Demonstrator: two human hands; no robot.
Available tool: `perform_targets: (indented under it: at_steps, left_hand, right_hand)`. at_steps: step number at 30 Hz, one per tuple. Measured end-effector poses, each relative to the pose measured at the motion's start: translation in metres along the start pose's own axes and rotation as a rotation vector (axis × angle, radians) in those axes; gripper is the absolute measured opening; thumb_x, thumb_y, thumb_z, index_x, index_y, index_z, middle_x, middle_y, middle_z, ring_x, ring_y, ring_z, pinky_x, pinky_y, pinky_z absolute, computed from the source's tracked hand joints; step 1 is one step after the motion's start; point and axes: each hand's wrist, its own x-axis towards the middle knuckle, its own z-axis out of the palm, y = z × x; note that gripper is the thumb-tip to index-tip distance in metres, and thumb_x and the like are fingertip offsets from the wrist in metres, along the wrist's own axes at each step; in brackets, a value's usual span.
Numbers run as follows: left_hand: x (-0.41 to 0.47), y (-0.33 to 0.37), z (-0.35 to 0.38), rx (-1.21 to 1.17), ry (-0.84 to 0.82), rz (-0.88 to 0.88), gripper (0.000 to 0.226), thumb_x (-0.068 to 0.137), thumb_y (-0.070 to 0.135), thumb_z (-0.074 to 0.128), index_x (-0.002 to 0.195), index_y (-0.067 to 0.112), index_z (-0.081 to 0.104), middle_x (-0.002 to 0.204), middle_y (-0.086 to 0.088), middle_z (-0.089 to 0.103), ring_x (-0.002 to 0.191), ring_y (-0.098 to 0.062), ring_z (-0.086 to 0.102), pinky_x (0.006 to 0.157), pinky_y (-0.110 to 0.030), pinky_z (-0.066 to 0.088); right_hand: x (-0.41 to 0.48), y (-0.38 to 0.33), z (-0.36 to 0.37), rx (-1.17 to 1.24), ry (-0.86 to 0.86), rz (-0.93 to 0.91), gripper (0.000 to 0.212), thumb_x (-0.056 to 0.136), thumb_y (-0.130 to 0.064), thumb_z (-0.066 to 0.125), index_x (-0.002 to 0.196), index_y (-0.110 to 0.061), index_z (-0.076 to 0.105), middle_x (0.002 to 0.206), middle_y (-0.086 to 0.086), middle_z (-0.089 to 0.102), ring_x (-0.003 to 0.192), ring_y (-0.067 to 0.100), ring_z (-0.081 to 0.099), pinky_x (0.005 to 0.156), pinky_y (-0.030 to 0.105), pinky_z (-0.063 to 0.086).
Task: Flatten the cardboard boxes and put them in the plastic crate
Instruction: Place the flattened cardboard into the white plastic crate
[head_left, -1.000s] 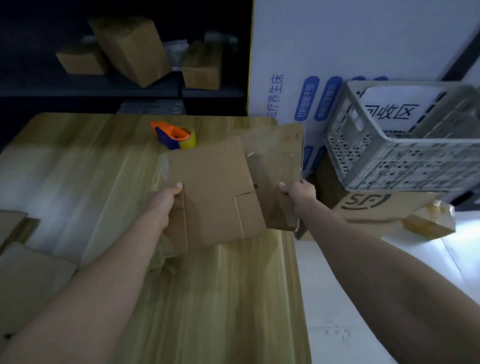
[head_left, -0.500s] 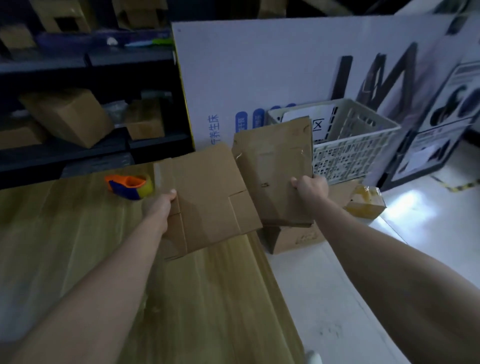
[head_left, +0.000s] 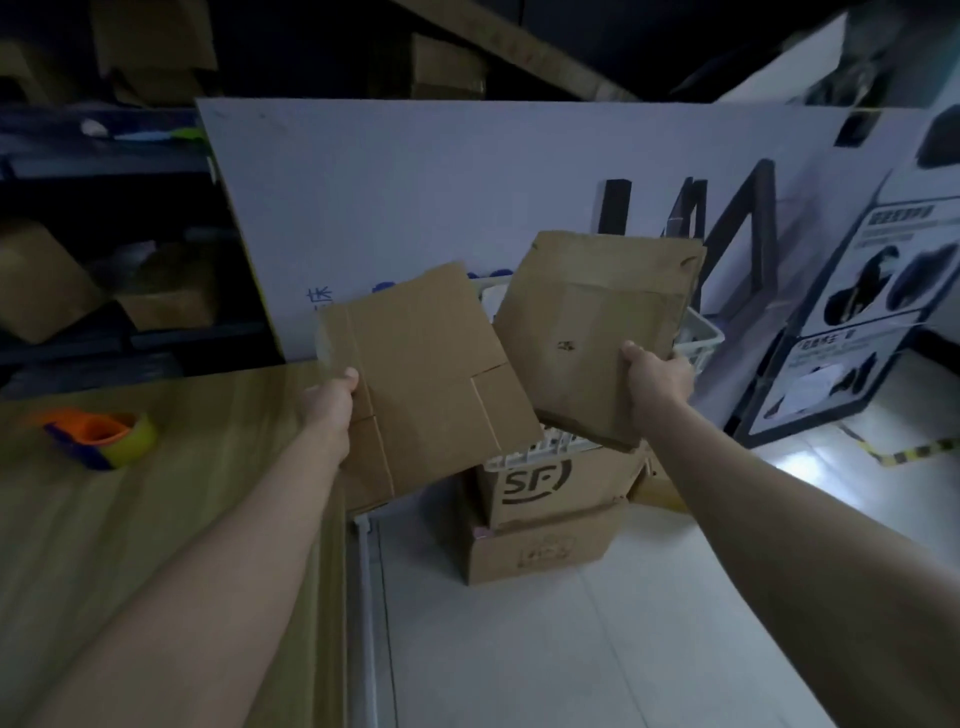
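I hold two flattened cardboard boxes in the air past the table's right edge. My left hand (head_left: 332, 402) grips the left flattened box (head_left: 431, 384) by its left edge. My right hand (head_left: 657, 376) grips the right flattened box (head_left: 592, 332) at its lower right side. Both pieces hang over the white plastic crate (head_left: 698, 335), which is mostly hidden behind them; only its right rim and a strip of its front wall show. The crate rests on stacked cardboard boxes.
An SF-marked cardboard box (head_left: 550, 486) sits on another box (head_left: 540, 548) on the white floor, under the crate. An orange and blue tape dispenser (head_left: 101, 439) lies on the wooden table (head_left: 156, 519). A large white board (head_left: 467, 208) stands behind. Dark shelves with boxes are at left.
Both hands have carried the flattened boxes rightward off the table and over the crate. The view has turned right, so the crate is now largely covered by the cardboard.
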Motion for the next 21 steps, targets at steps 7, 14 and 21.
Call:
perform_targets:
  at_steps: [7, 14, 21]
  left_hand:
    - [0.009, 0.016, 0.079, 0.001, -0.009, -0.019, 0.055, 0.088, 0.035, 0.061, 0.135, 0.009, 0.047, 0.133, -0.008, 0.052, 0.118, -0.030, 0.049, 0.101, -0.043, 0.038]
    - [0.055, 0.044, 0.129, 0.047, 0.047, 0.029, 0.054, 0.084, 0.036, 0.065, 0.128, 0.008, 0.053, 0.128, -0.009, 0.056, 0.113, -0.028, 0.052, 0.098, -0.041, 0.042]
    - [0.114, 0.079, 0.176, 0.102, -0.067, 0.036, 0.055, 0.085, 0.038, 0.064, 0.129, 0.009, 0.051, 0.127, -0.008, 0.056, 0.114, -0.030, 0.052, 0.101, -0.048, 0.041]
  right_hand:
    - [0.085, -0.019, -0.025, 0.116, 0.042, 0.059, 0.053, 0.079, -0.029, 0.065, 0.128, -0.012, 0.052, 0.112, 0.005, 0.061, 0.092, 0.027, 0.057, 0.081, 0.036, 0.046]
    - [0.153, -0.040, -0.003, 0.034, -0.037, 0.018, 0.045, 0.080, -0.028, 0.068, 0.120, -0.012, 0.057, 0.097, 0.003, 0.059, 0.083, 0.025, 0.057, 0.083, 0.037, 0.047]
    - [0.216, -0.081, 0.034, -0.234, -0.270, -0.091, 0.039, 0.083, -0.028, 0.070, 0.117, -0.012, 0.059, 0.103, 0.008, 0.066, 0.083, 0.025, 0.062, 0.077, 0.039, 0.050]
